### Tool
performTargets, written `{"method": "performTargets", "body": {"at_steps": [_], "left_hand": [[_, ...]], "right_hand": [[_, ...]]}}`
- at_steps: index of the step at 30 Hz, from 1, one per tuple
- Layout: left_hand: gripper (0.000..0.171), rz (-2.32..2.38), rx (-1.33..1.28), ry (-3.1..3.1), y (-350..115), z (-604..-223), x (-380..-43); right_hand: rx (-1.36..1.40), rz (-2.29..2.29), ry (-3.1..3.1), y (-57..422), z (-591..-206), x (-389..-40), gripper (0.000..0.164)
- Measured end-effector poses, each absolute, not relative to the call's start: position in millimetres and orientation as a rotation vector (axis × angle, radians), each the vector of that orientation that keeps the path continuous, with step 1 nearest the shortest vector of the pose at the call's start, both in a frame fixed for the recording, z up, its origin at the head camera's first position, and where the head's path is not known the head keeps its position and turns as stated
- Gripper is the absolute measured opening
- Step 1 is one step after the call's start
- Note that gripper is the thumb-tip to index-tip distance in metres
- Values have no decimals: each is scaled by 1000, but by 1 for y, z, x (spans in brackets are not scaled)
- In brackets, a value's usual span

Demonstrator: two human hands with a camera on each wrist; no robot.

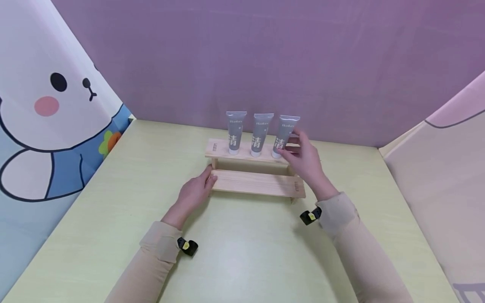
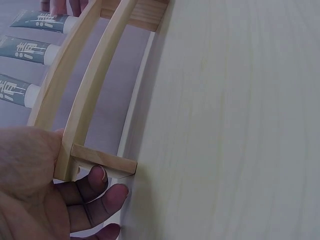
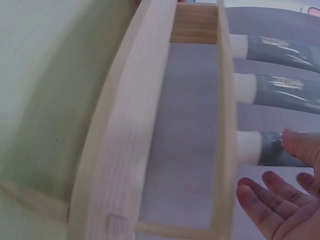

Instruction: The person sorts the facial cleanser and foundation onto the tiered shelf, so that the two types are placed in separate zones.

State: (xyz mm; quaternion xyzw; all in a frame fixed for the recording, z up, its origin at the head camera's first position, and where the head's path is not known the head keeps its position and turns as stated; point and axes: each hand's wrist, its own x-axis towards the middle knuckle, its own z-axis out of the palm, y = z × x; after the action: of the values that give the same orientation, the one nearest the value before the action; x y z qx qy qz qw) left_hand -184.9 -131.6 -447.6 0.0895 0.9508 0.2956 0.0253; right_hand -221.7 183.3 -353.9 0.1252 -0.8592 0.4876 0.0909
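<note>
A two-tier wooden rack [image 1: 254,183] stands on the table, its upper shelf behind and above the lower one. Three grey squeeze tubes with white caps stand cap-down in a row on the upper shelf: a left tube [image 1: 234,128], a middle tube [image 1: 260,131] and a right tube [image 1: 285,128]. My right hand [image 1: 306,159] holds the right tube low down, thumb in front, fingers at its side and behind. At the rack's left end, my left hand [image 1: 194,191] grips the lower shelf; the left wrist view shows its fingers [image 2: 112,199] curled near the end support.
The pale table [image 1: 242,252] runs up to a purple backdrop [image 1: 265,63] behind the rack. A cartoon-printed panel [image 1: 22,105] borders the left side and a pale panel [image 1: 447,168] the right. A dark wrist camera [image 1: 188,247] hangs at each cuff.
</note>
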Motion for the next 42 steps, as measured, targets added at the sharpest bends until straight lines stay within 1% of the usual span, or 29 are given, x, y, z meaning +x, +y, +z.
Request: {"method": "performTargets", "body": {"at_steps": [2, 7, 10, 17, 24, 28, 32, 36, 39, 42], "left_hand": [[57, 919, 275, 2935, -132, -447, -185], [58, 930, 265, 2931, -132, -445, -184], [58, 923, 268, 2938, -133, -443, -184], [58, 920, 275, 2947, -135, -443, -183], [58, 925, 278, 2950, -135, -443, -183], [58, 920, 294, 2949, -134, -445, -184], [57, 913, 300, 2951, -133, -445, -184], [57, 915, 296, 2954, -133, -446, -184], [57, 916, 289, 2955, -133, -446, -184], [57, 916, 294, 2954, -132, -446, -184]], "right_hand": [[368, 1419, -2534, 191, -354, -216, 60], [343, 1319, -2529, 216, -358, -194, 34], [294, 1240, -2584, 230, -363, -179, 27], [180, 985, -2792, 262, -382, -149, 26], [118, 761, -2965, 282, -402, -129, 34], [94, 646, -3028, 288, -412, -124, 37], [42, 668, -3091, 291, -422, -124, 41], [-6, 706, -3155, 291, -426, -126, 50], [-31, 702, -3198, 288, -426, -129, 46], [-57, 705, -3225, 287, -427, -129, 30]]}}
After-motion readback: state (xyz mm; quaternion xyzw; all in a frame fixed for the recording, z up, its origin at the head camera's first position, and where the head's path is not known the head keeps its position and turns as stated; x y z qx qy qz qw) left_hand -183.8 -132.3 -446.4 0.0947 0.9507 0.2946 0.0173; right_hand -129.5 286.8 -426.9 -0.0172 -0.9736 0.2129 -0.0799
